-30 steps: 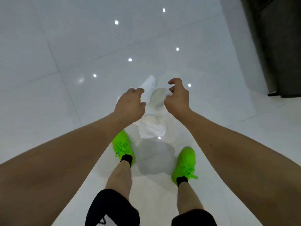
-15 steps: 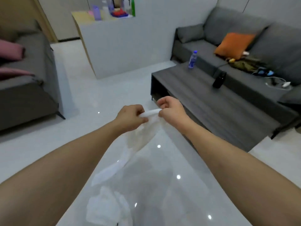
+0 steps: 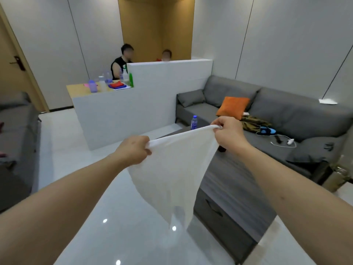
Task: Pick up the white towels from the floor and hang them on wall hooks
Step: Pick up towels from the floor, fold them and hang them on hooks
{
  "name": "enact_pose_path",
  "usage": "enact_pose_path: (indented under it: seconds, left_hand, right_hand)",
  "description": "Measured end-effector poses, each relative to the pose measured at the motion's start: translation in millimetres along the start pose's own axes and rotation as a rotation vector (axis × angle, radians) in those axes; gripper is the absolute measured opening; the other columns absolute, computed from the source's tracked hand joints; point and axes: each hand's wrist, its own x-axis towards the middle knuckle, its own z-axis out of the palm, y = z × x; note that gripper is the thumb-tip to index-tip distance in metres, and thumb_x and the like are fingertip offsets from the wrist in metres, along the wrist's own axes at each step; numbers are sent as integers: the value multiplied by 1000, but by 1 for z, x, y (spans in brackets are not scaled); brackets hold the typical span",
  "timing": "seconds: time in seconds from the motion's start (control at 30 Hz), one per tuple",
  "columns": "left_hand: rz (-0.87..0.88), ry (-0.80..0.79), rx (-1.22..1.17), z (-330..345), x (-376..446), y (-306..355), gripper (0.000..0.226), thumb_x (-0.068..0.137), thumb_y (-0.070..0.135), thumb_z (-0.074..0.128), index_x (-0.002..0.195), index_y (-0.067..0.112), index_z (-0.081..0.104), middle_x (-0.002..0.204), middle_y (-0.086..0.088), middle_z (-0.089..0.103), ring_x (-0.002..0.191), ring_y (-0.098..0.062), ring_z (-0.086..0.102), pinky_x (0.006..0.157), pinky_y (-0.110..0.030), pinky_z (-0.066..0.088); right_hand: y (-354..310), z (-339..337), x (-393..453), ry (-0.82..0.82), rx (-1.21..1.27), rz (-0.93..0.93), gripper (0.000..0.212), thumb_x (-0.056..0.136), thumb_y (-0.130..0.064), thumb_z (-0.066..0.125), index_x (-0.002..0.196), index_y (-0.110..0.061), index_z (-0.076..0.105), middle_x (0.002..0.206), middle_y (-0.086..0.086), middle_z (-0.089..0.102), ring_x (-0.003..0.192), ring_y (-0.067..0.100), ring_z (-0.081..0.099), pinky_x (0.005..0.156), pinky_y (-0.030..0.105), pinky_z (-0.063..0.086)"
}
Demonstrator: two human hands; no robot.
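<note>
Two bare forearms are showing, no sleeves reaching into view. Left hand at about 9 o'clock from frame centre, right hand at about 2 o'clock. No gloves, rings, watch or wristbands visible on either. No clothing is showing anywhere in this view.
</note>
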Motion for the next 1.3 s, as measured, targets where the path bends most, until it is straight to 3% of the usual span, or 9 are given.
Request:
enact_pose_path:
  seconds: [0.13, 0.37, 0.47, 0.6, 0.77, 0.83, 1.03, 1.2, 1.3]
  left_hand:
    - [-18, 68, 2, -7, 74, 2, 23, 79, 40, 72, 70, 28, 54, 79, 2, 59, 81, -23, 55, 62, -29, 38]
    - [-109, 84, -2, 0, 222, -7, 12, 84, 30, 66, 74, 27, 60, 84, -2, 64, 83, -25, 60, 69, -32, 51]
    - [-183, 127, 19, 3, 281, -13, 14, 88, 36, 61, 77, 27, 60, 88, -3, 61, 85, -26, 58, 66, -30, 45]
    - [-259, 188, 40, 1, 347, -14, 17, 89, 41, 59, 84, 25, 63, 90, -4, 61, 83, -27, 55, 65, -31, 41]
    - [-314, 329, 98, -20, 409, 3, 13, 92, 34, 56, 93, 26, 67, 93, -7, 63, 79, -26, 50, 64, -32, 40]
    - [-336, 400, 112, -29, 424, 20, 14, 93, 34, 56, 95, 26, 67, 94, -9, 64, 83, -29, 54, 66, -32, 41]
    - [-372, 566, 95, -15, 422, 107, 14, 94, 32, 58, 95, 24, 70, 97, -10, 68, 91, -34, 59, 67, -33, 40]
    - [-535, 569, 74, 75, 377, 208, 11, 92, 27, 59, 91, 24, 70, 96, -8, 68, 90, -32, 59, 66, -30, 37]
    - [-615, 503, 34, 143, 344, 270, 12, 92, 25, 58, 90, 24, 69, 91, -5, 68, 86, -29, 58, 67, -32, 43]
  right_hand:
    - [38, 6, 66, 22, -124, -11, 23, 84, -7, 54, 91, -17, 74, 95, 6, 70, 83, 19, 54, 69, 27, 40]
    - [82, 46, 223, -86, -284, 23, 23, 85, -9, 57, 95, -19, 75, 96, 4, 70, 87, 22, 60, 74, 33, 52]
    - [93, 70, 293, -116, -297, 32, 22, 84, -6, 58, 91, -16, 77, 92, 8, 71, 89, 26, 62, 73, 31, 50]
    - [108, 95, 375, -143, -247, 48, 26, 85, -1, 55, 92, -12, 77, 88, 12, 72, 89, 30, 66, 79, 40, 56]
    - [126, 110, 455, -67, -132, -56, 22, 87, -7, 59, 98, -13, 77, 100, 11, 73, 99, 29, 64, 80, 27, 47]
    - [135, 104, 479, -22, -76, -103, 22, 87, -7, 58, 96, -13, 77, 98, 9, 73, 96, 27, 64, 76, 22, 40]
    - [199, 61, 514, -10, 29, -255, 20, 84, -5, 58, 91, -10, 77, 88, 8, 73, 86, 22, 63, 72, 24, 41]
    - [307, 32, 496, -153, 79, -327, 22, 82, -3, 60, 92, -11, 78, 91, 7, 75, 89, 23, 65, 70, 21, 36]
    - [386, 20, 464, -288, 59, -311, 20, 83, -1, 61, 92, -9, 78, 92, 9, 74, 89, 27, 65, 69, 26, 39]
